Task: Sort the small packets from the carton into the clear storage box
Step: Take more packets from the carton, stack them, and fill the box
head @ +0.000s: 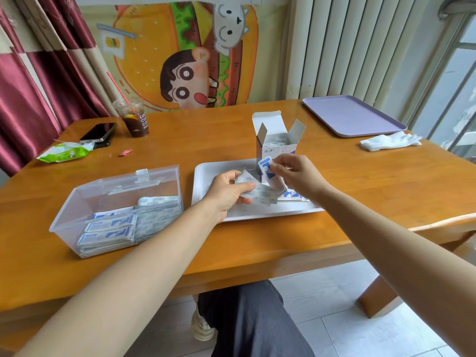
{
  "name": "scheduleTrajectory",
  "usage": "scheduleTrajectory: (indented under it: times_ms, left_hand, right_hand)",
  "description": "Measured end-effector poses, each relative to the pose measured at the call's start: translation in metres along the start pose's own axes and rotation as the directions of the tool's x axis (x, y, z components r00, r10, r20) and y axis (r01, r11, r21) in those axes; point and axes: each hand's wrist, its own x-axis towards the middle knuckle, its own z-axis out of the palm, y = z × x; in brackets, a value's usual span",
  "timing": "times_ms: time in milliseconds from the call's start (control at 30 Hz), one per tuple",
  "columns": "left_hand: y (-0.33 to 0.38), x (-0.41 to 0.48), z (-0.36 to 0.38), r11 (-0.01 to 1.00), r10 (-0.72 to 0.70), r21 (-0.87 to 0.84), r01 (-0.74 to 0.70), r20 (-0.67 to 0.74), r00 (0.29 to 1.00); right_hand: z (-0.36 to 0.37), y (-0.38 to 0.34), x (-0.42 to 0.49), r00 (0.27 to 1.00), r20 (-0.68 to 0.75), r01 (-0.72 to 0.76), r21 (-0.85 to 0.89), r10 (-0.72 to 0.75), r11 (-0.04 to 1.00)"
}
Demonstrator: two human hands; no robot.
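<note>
1. Wooden surface (257, 235): is carrying every item below.
2. Lilac tray (353, 115): is lying at the far right corner.
3. White tray (206, 173): is lying in the middle, just right of the box.
4. Clear storage box (77, 202): is sitting at the near left with its lid raised at the far side. Stacked packets (113, 230) are lying inside, against its near and right walls.
5. Carton (277, 148): is standing upright at the tray's far edge with its flaps open and more packets showing inside.
6. Left hand (226, 194): is hovering over the white tray, its fingers and thumb grasping a bunch of packets (257, 193) that is fanning out to the right.
7. Right hand (298, 176): is hovering just in front of the carton, its fingers pinching a single packet (265, 167) directly above the bunch and close to it.
8. White gloves (390, 141): are lying near the lilac tray.
9. Green wrapper (64, 153): is lying at the far left.
10. Phone (99, 132): is lying just behind the wrapper.
11. Drink cup (135, 119): is standing beside the phone and holding a dark drink.
12. Loose packets (293, 195): are lying on the white tray under the right wrist.
13. Pink scrap (125, 152): is lying between the wrapper and the white tray.
</note>
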Motion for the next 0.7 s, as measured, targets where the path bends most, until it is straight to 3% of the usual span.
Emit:
scheduleTrajectory:
  times_ms: [100, 200, 267, 367, 467, 567, 633, 700]
  left_hand:
    - [0.002, 0.001, -0.007, 1.000, 0.003, 0.004, -0.003, -0.068, 0.998]
    - [0.002, 0.003, -0.013, 1.000, -0.027, 0.007, 0.028, -0.086, 0.996]
    - [0.000, 0.004, -0.013, 0.998, -0.055, 0.012, 0.056, -0.066, 0.996]
    - [-0.005, 0.006, -0.013, 0.995, -0.096, 0.031, 0.097, -0.031, 0.995]
    - [-0.006, 0.006, -0.009, 0.993, -0.114, 0.033, 0.114, -0.002, 0.994]
    - [-0.004, 0.000, -0.002, 0.995, -0.090, 0.057, 0.088, 0.032, 0.995]
    - [-0.001, -0.006, 0.000, 0.952, 0.019, 0.305, -0.034, 0.049, 0.999]
    - [-0.001, -0.011, -0.001, 0.767, 0.150, 0.625, -0.146, 0.047, 0.988]
  right_hand:
    - [-0.019, 0.004, 0.006, 0.991, -0.136, -0.005, -0.147, -0.016, 0.989]
    - [-0.024, 0.010, 0.006, 0.996, 0.077, 0.006, -0.514, 0.040, 0.858]
    - [-0.019, 0.018, 0.003, 0.981, 0.176, 0.041, -0.597, 0.081, 0.802]
    - [-0.015, 0.013, -0.003, 0.990, 0.142, 0.079, -0.494, -0.009, 0.866]
    - [-0.013, -0.003, -0.009, 0.969, 0.249, 0.037, -0.147, 0.001, 0.988]
    - [-0.007, -0.004, -0.009, 0.926, 0.368, 0.186, -0.256, -0.082, 0.949]
    - [-0.006, -0.001, -0.008, 0.930, 0.350, 0.238, -0.330, -0.116, 0.914]
    - [-0.007, -0.001, -0.011, 0.936, 0.337, 0.222, -0.342, -0.101, 0.913]
